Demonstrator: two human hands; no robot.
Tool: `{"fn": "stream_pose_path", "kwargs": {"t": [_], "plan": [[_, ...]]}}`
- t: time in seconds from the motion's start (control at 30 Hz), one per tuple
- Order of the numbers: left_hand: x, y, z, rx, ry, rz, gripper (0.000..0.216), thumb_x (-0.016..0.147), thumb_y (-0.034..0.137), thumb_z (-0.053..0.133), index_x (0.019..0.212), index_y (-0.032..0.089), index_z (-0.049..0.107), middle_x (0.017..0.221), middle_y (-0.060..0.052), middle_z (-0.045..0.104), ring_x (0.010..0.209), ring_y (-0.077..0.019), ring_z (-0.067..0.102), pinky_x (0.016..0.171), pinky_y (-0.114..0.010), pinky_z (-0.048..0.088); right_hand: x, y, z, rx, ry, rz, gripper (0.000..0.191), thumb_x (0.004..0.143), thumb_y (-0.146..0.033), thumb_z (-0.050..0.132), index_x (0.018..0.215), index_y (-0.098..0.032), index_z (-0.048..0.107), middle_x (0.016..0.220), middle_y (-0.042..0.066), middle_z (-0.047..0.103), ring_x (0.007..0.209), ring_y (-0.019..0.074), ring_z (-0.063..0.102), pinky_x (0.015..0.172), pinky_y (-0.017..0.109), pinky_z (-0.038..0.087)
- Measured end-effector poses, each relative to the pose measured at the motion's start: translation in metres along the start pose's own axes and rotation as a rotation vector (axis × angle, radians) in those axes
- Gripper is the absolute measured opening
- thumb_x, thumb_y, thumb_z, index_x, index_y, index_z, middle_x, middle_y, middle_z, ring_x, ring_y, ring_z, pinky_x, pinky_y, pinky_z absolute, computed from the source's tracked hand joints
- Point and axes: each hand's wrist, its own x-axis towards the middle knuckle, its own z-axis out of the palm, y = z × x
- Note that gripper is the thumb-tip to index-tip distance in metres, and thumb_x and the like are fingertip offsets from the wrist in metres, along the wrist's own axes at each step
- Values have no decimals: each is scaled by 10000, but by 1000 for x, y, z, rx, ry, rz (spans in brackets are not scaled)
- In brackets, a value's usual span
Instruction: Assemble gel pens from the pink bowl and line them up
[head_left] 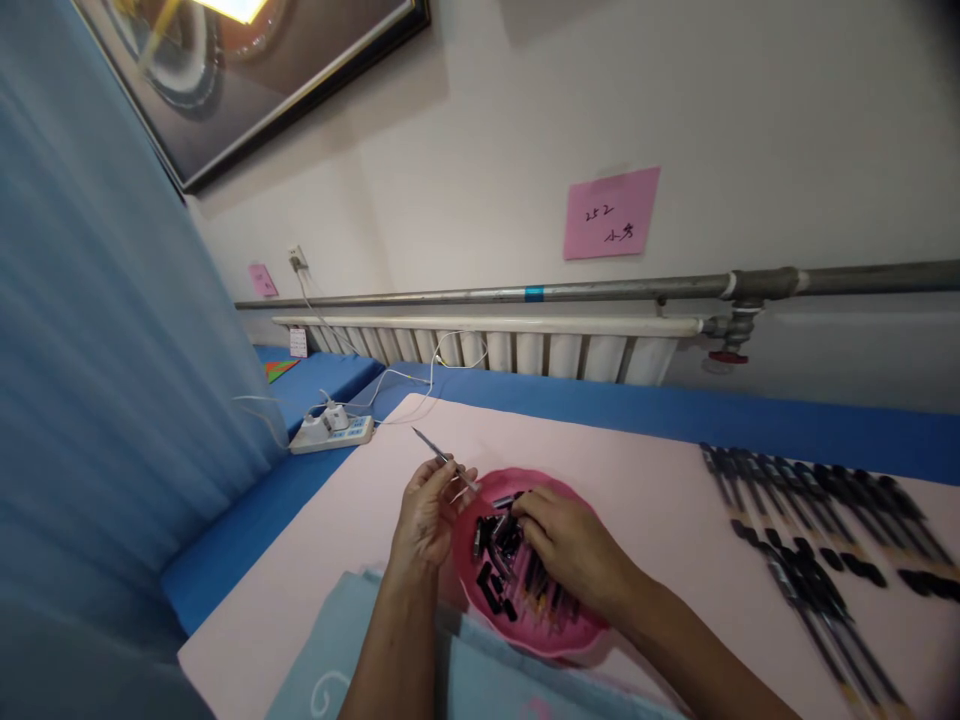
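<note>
My left hand holds a slim uncapped pen between thumb and fingers, its dark pointed end toward the upper left. The pen's pale rear end reaches close to the rim of a pink scalloped bowl. Over the bowl, my right hand is closed, thumb and fingertips pinched at a small dark pen part. Loose pen pieces lie below it in the bowl: black caps and slender barrels, some with orange ends. My right hand hides some of these pieces.
Rows of black-capped pens lie on the pink table covering at right, with more pens nearer me. A power strip with cables is at left. Behind are a radiator and pipe; a blue curtain hangs left.
</note>
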Motion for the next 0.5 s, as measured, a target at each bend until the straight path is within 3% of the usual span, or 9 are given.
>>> {"fn": "stream_pose_path", "kwargs": {"t": [0.27, 0.5], "plan": [[-2, -1, 2, -2, -10, -7, 261, 564, 161, 770, 734, 147, 573, 637, -4, 629, 666, -157, 649, 633, -265, 506, 0, -4, 16, -172, -202, -108, 281, 812, -73, 417, 890, -182, 664, 928, 78, 638, 857, 213, 550, 749, 321, 395], [-1, -5, 1, 9, -23, -22, 294, 541, 172, 786, 744, 144, 575, 629, 2, 626, 640, -148, 641, 598, -250, 500, 5, -12, 22, -167, -214, -132, 258, 819, -62, 414, 845, -153, 654, 910, 94, 645, 872, 209, 547, 759, 302, 366]]}}
